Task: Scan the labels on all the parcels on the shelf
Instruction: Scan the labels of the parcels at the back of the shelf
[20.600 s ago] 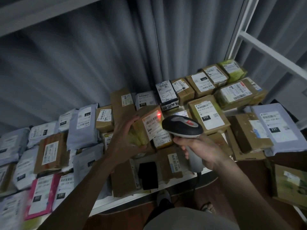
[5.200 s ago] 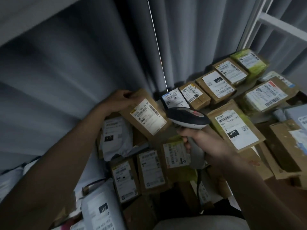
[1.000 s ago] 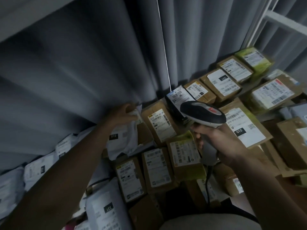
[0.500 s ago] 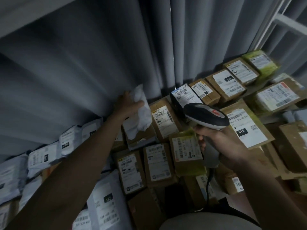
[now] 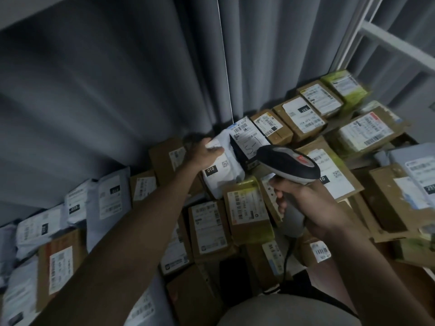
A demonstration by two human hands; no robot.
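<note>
Backdrop: grey pleated curtain [image 5: 117, 90] across upper frame
Frame: white metal shelving upright and rail [image 5: 367, 29], upper right
Light: dim, thin bright slit at curtain gap [image 5: 224, 67]

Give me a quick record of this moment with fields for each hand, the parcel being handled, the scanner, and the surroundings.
left hand: left hand grips the top of a white poly mailer
parcel handled: white poly mailer, soft and crumpled, label marked 010 facing up
right hand: right hand holds the scanner by its handle
scanner: head above the parcels, just right of the mailer; no red light visible
surroundings: cardboard boxes and grey mailers cover the shelf; grey curtain behind
</note>
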